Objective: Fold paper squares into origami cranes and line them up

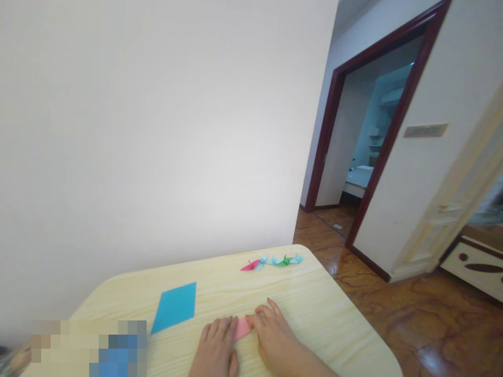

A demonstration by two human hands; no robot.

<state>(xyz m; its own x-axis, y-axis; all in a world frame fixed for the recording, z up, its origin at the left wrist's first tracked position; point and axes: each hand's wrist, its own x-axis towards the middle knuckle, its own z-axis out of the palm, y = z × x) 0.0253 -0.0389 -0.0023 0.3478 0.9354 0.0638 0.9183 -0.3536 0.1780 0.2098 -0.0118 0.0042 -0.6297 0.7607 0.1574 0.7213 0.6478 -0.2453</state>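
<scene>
A small pink piece of folded origami paper (pixel 242 329) lies on the table between my two hands, its ends partly covered by fingers. My left hand (pixel 215 345) holds the paper's left side against the tabletop, fingers close together. On the right side, my right hand (pixel 275 335) presses the paper's edge with curled fingers, the index finger raised a little. To the left of my hands lies a flat blue square sheet of paper (pixel 175 307).
Several folded paper cranes in red, light blue and green (pixel 286 261) stand in a row near the table's back right. The pale wood table (pixel 314 309) has rounded corners and meets a white wall (pixel 176 131). A pixelated patch hides the lower left. Beyond is a doorway (pixel 338 146).
</scene>
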